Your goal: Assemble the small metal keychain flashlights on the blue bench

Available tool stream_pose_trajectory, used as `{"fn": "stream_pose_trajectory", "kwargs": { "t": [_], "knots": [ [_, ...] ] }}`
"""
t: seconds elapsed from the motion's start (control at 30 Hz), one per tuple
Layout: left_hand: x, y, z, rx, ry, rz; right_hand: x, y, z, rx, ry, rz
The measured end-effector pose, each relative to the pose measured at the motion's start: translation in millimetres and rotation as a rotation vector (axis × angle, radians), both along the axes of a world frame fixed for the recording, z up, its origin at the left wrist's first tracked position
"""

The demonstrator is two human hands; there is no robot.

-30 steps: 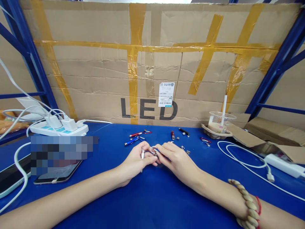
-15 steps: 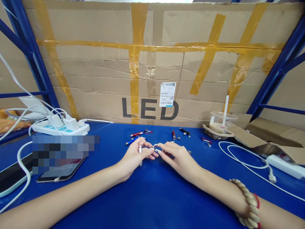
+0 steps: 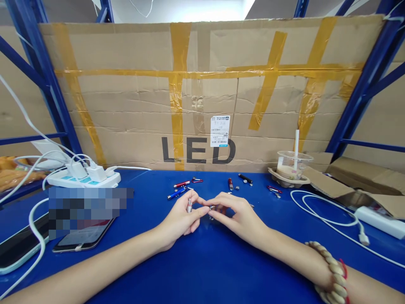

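My left hand (image 3: pixel 182 217) is closed around a small silver penlight tube (image 3: pixel 189 205), which stands roughly upright by the palm. Its thumb and index fingertips meet those of my right hand (image 3: pixel 238 213). Between the fingers of my right hand is a small silver metal clip (image 3: pixel 211 208), mostly hidden by the fingertips. Just beyond my left hand lie a blue penlight (image 3: pixel 176 194) and a red penlight (image 3: pixel 181 184). Farther back on the blue table (image 3: pixel 202 266) are a shorter red penlight tube (image 3: pixel 230 184) and a black one (image 3: pixel 245 178).
Red carabiner clips (image 3: pixel 272 189) lie at right. A drink cup (image 3: pixel 292 164) with a straw sits in a pulp holder, near a white cable (image 3: pixel 319 215) and open carton (image 3: pixel 363 181). Phones (image 3: pixel 85 236) and a power strip (image 3: pixel 110 180) are at left. A large LED carton (image 3: pixel 136 118) stands behind.
Both hands have come slightly lower in view, fingertips now together. The curved silver clip, visible between them before, is now mostly covered by fingers. The camera view has tilted up a little.
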State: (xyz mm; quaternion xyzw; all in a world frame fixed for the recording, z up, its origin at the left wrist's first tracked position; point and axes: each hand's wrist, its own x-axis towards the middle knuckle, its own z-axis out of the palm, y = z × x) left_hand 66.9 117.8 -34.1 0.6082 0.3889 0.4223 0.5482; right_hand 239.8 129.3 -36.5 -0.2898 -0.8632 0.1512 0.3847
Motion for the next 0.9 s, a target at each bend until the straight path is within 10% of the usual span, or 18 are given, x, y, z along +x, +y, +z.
{"fn": "stream_pose_trajectory", "kwargs": {
  "t": [0.63,0.9],
  "knots": [
    [0.7,-0.4,0.0,0.127,0.101,-0.024,14.2,25.6,1.7,-0.607,0.482,-0.246],
    [-0.6,-0.6,-0.5,0.187,0.212,-0.004,9.4,18.6,3.3,-0.686,0.489,-0.028]
  ]
}}
